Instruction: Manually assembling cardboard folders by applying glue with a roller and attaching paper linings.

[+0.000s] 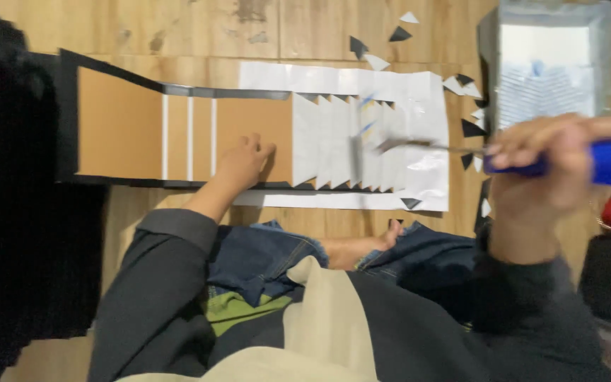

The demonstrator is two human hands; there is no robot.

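While the left hand [244, 161] is lying flat, fingers spread and gripping nothing, on the long brown cardboard sheet edged in black [118, 124], the right hand [532, 170] is closing tight around the blue handle of a thin metal-bladed tool [602, 164]. Its blade, blurred, is reaching left over the white paper sheet with a zigzag-cut black edge [404, 170], the tip sitting above the folded white strips near the cardboard's right end; cannot tell if the tip is touching the paper. Three narrow white stripes are running across the cardboard just left of the left hand. Small black and white triangular paper scraps [461, 86] are lying scattered on the wooden floor [178, 28] above and right of the paper. A grey rectangular tray with white contents [606, 49] is sitting at upper right, just beyond the right hand. Dark sleeves, blue jeans and a bare foot are showing below the sheets.
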